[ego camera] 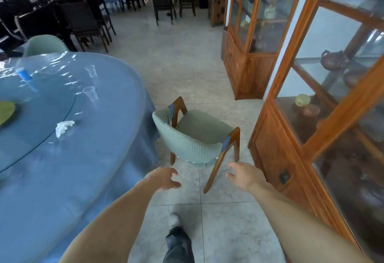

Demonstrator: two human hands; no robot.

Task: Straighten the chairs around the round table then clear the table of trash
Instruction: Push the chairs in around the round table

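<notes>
**A:** Where the chair (pixel 195 136) stands, as logged: on the tiled floor (pixel 187 65) just beside the round desk (pixel 87 158), near its right edge. Its curved green back faces the camera and its seat points away toward the far room, not toward the desk. Wooden legs, pale green seat.

**B:** Hands?

**A:** Left hand (pixel 164 178) is empty, fingers spread, just short of the chair back and apart from it. Right hand (pixel 245 176) likewise loose and holding nothing, near the chair's right rear leg, no contact visible. Both forearms are stretched forward.

**B:** Desk surface?

**A:** Blue cloth with a round glass turntable. On it: a crumpled white tissue (pixel 63 127), two clear plastic cups (pixel 90 94) (pixel 91 71) lying tipped, a blue can (pixel 24 73) farther back, and the edge of a yellow-green plate (pixel 6 111) at the left border.

**B:** Surroundings?

**A:** A second green chair (pixel 44 44) sits at the far side of the desk. Wooden glass-fronted cabinets (pixel 311 96) line the right side, teapots on their shelves. Dark chairs and other covered tables fill the background. One shoe (pixel 174 220) and a trouser leg show at the bottom.
</notes>
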